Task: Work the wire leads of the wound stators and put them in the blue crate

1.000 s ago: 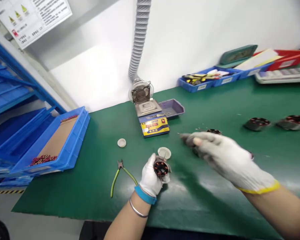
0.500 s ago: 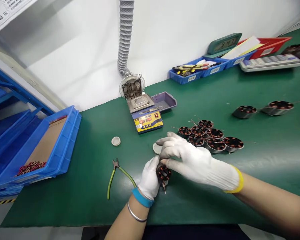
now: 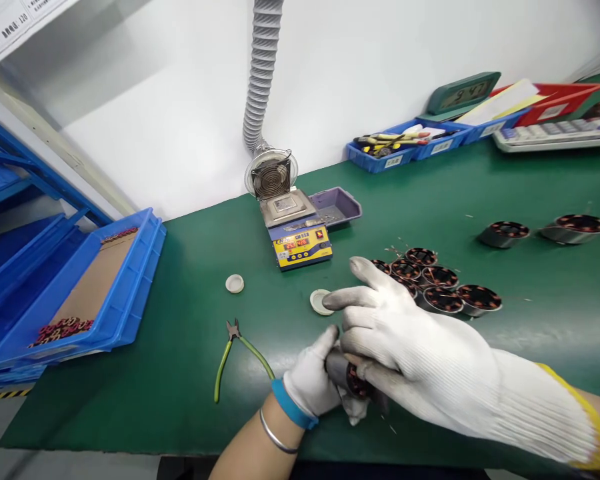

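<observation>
My left hand (image 3: 314, 379), in a white glove with a blue cuff, is closed round a motor stator (image 3: 339, 368), a grey metal cylinder with copper windings inside. The stator lies tilted, its wound end toward my right hand. My right hand (image 3: 405, 333), gloved in white with a yellow cuff, reaches over it. Its thumb and bent fingers close on the stator's wound end, while the upper fingers stick out toward a small white dish (image 3: 321, 302). Thin wire leads show below the right thumb. Green-handled cutters (image 3: 234, 331) lie open left of my left hand.
Several more stators (image 3: 443, 299) cluster beyond my right hand, with two more farther right. A solder pot (image 3: 303, 247) stands under a grey duct (image 3: 265, 67), beside a purple tray (image 3: 337, 207). Another white dish (image 3: 235, 284) and a blue bin (image 3: 130, 287) are left.
The stator has gone from upright to tilted, its wound end turned to the right. My right hand has come nearer and down onto it. The view has shifted slightly.
</observation>
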`<state>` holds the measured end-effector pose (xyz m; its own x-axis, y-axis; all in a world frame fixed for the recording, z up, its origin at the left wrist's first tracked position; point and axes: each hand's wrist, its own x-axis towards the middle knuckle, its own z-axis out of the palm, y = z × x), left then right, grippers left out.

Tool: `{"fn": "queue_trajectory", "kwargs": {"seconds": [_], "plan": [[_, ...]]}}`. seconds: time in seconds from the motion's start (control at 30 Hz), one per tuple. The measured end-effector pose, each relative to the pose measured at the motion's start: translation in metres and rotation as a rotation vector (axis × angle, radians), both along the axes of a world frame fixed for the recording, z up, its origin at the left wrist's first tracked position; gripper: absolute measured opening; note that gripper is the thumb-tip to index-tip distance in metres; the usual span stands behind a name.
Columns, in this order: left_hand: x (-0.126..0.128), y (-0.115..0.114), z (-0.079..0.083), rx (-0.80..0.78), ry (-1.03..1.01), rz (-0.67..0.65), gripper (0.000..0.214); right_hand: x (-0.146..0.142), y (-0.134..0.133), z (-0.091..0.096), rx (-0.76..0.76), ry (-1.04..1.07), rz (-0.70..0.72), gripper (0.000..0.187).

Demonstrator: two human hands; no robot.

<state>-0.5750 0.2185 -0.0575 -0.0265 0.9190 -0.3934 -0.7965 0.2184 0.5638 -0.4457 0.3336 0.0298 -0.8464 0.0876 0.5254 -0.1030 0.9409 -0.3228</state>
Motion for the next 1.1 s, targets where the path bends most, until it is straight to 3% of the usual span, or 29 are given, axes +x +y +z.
{"fn": "queue_trajectory", "kwargs": {"seconds": [0.07,0.17,0.2,0.27,0.37,0.43,0.53,0.63,0.7,0.77,0.87,0.93,1.1], "plan": [[0.000,-0.004,0.004,0.081,0.071,0.085,0.034,-0.001,0.004,0.002,-0.049,-0.048,0.042,0.012],[-0.010,-0.002,0.005,0.097,0.034,0.525,0.030,-0.003,0.005,0.011,-0.041,-0.053,0.116,0.019],[-0.013,0.000,0.004,0.071,0.009,0.565,0.035,-0.004,0.006,0.014,-0.033,-0.048,0.125,0.020],[-0.017,0.004,-0.001,-0.004,-0.035,0.412,0.040,-0.006,0.006,0.018,-0.043,-0.035,0.124,0.022],[-0.013,0.003,-0.008,-0.015,-0.021,0.018,0.052,-0.010,0.009,0.016,-0.135,-0.037,0.077,0.016],[-0.008,-0.001,-0.010,0.059,0.070,-0.065,0.059,-0.009,0.013,0.011,-0.238,-0.047,0.027,0.012],[-0.005,-0.004,-0.008,0.125,0.201,0.077,0.065,-0.001,0.025,0.007,-0.576,0.015,-0.151,0.024],[-0.006,-0.003,-0.003,0.031,0.145,0.142,0.061,0.006,0.045,0.006,-1.007,0.233,-0.493,0.036],[-0.008,-0.001,0.001,-0.020,0.071,0.122,0.058,0.004,0.057,0.004,-1.073,0.270,-0.621,0.043],[-0.008,0.000,0.004,-0.030,0.032,0.137,0.059,-0.003,0.061,-0.002,-0.965,0.112,-0.569,0.043],[-0.006,0.002,0.007,-0.053,0.045,0.204,0.059,-0.019,0.046,-0.018,-0.749,-0.176,-0.393,0.044],[-0.005,0.002,0.007,-0.088,0.064,0.236,0.058,-0.029,0.029,-0.030,-0.737,-0.231,-0.328,0.033],[-0.004,0.001,0.011,-0.112,0.041,0.267,0.062,-0.046,0.007,-0.054,-1.318,-0.091,-0.282,0.049]]}}
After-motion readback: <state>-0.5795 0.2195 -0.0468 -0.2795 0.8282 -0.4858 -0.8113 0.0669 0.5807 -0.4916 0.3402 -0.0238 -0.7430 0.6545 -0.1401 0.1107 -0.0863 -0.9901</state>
